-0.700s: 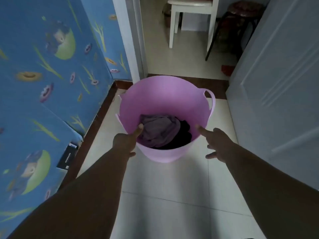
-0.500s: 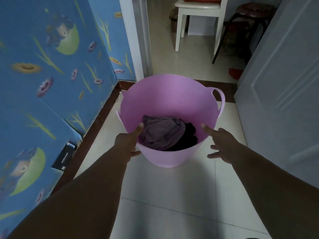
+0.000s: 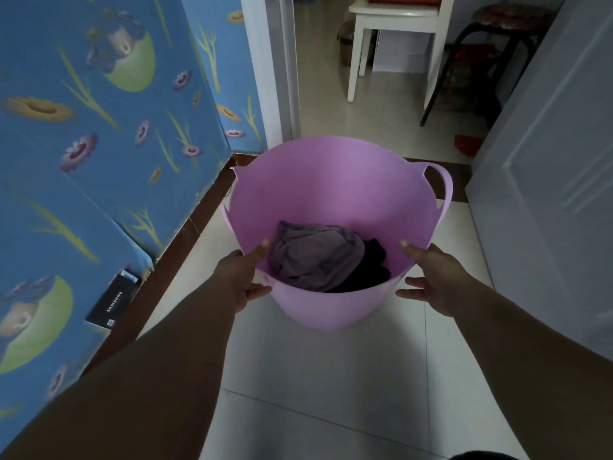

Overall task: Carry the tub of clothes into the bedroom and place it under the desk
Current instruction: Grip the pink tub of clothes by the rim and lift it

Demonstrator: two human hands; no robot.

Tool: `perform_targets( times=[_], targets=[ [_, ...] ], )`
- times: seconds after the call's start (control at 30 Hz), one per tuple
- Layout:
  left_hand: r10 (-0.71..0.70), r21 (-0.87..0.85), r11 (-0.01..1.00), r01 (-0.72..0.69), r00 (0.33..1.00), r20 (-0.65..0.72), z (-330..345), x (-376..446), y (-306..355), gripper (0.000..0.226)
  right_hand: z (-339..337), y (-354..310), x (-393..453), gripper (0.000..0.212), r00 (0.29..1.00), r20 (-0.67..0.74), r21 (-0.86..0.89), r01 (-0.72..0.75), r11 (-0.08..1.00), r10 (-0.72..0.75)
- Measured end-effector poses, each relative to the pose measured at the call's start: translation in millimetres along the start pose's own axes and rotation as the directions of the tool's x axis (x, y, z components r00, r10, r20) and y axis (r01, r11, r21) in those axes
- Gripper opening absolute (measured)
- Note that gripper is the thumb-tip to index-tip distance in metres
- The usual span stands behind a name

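Note:
A pink plastic tub (image 3: pixel 331 184) with loop handles is in front of me over the tiled floor, holding purple and black clothes (image 3: pixel 315 257). My left hand (image 3: pixel 242 277) grips the tub's near-left rim, thumb inside and fingers outside. My right hand (image 3: pixel 434 277) is at the near-right rim with the thumb on the edge and fingers spread against the outer wall. Whether the tub rests on the floor or is lifted, I cannot tell.
A blue flower-patterned panel (image 3: pixel 99 144) lines the left side, with a black box (image 3: pixel 111 305) tucked at its base. A white door (image 3: pixel 557 161) stands open on the right. Through the doorway ahead are a white chair (image 3: pixel 391 38) and a dark stool (image 3: pixel 497 51).
Both hands have closed in on the tub's rim; the right hand went from hovering beside it to touching it. The view has moved closer to the doorway.

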State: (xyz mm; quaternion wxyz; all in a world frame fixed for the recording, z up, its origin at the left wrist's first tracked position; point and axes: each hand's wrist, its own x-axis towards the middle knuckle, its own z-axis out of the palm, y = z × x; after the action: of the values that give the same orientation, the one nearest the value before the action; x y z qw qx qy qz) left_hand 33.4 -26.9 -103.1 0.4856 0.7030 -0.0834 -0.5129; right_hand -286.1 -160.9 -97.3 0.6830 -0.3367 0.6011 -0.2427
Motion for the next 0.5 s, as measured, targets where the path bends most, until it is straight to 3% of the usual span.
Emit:
perform_targets(
  times=[0.1,0.27,0.5],
  targets=[
    [0.011,-0.025,1.0,-0.01,1.0,0.023,0.4,4.7,-1.2,0.059,-0.5,-0.8,6.0,0.089,1.0,0.015,0.012,0.002,1.0,-0.002],
    [0.03,-0.034,0.999,-0.028,0.997,0.065,2.0,5.7,-1.6,0.068,-0.7,4.8,11.4,0.055,0.995,0.097,0.008,0.007,1.0,-0.008],
    [0.056,-0.031,0.998,-0.053,0.994,0.099,4.5,3.1,-0.3,0.068,-4.2,13.6,19.7,0.042,0.987,0.158,0.041,0.034,0.999,-0.04]
  ],
)
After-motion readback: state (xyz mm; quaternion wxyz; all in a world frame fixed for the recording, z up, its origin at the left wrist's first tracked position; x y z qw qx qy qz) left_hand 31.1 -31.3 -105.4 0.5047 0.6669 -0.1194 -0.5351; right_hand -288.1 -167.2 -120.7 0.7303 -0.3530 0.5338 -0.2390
